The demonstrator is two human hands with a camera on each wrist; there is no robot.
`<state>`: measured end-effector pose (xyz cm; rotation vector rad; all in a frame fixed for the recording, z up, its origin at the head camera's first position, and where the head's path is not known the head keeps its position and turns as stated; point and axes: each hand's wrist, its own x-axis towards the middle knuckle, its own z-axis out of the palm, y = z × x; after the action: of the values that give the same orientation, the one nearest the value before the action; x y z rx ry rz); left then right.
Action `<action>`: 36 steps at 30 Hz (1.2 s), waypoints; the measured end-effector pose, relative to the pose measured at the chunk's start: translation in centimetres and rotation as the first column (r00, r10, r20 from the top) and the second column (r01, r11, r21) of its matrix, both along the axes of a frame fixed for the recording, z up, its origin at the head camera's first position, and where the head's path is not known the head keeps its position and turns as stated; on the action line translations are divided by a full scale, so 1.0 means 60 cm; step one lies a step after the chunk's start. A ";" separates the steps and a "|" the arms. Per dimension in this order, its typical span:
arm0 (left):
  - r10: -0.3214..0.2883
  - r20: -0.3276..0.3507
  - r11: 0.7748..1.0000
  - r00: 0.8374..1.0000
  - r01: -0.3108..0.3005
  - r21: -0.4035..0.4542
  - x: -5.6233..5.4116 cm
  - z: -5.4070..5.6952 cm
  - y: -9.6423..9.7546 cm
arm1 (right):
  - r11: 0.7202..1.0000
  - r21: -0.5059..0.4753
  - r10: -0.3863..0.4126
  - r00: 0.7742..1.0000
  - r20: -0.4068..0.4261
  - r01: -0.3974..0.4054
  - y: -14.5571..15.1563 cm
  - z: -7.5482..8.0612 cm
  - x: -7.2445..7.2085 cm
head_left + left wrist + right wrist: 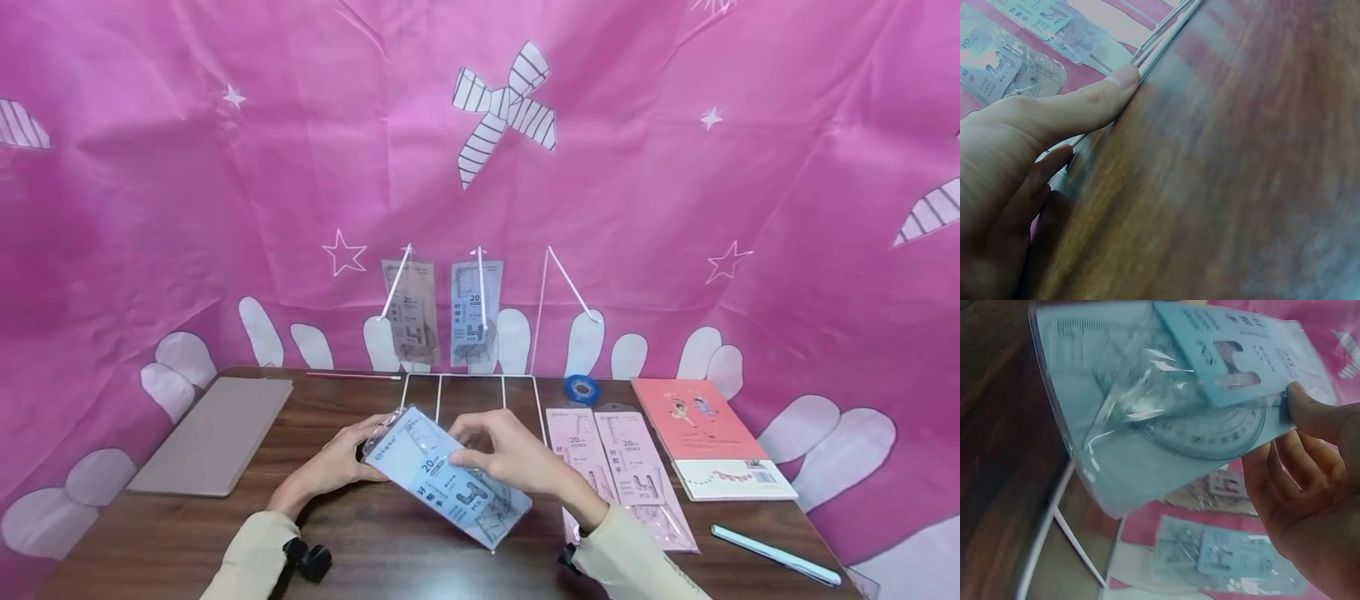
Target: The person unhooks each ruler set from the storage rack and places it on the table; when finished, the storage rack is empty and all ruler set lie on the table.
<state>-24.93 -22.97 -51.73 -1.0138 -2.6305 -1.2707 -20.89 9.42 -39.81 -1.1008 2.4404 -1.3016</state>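
We see a dark brown, wood-grained worktop (375,533) with a grey-brown notebook (213,437) at its left and a red pencil (352,376) along the back edge. At the back middle we find the base of a white wire rack (472,375). To its right we have blue tape (572,389), two pink packets (637,467) side by side, a coral-and-white book (697,429) and a pale blue pen (776,553).

Pale-blue ruler packet (449,481), held aslant
Glossy clear film (1104,481) shows a protractor (1216,433) beside a printed "4 PCS" card (1266,353); top end at the left grip (347,455), long edge at the right grip (507,451).
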 end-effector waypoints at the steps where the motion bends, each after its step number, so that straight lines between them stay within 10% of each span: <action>1: -0.016 -0.001 1.000 1.000 0.016 0.017 -0.001 0.000 0.000 | 1.000 0.012 0.014 1.000 0.014 -0.014 -0.006 -0.004 -0.003; 17: -0.047 0.035 0.999 0.998 0.047 -0.003 -0.007 0.007 0.019 | 0.948 0.229 0.209 0.975 0.073 -0.220 -0.083 -0.060 -0.035; 36: -0.031 0.064 1.000 0.997 0.031 0.003 -0.001 0.001 0.001 | 0.917 0.346 0.236 0.969 -0.067 -0.199 -0.139 -0.100 -0.034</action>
<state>-24.98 -22.93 -51.65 -1.0345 -2.6700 -1.3344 -22.94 1.09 -45.82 -1.3250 2.4060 -0.7407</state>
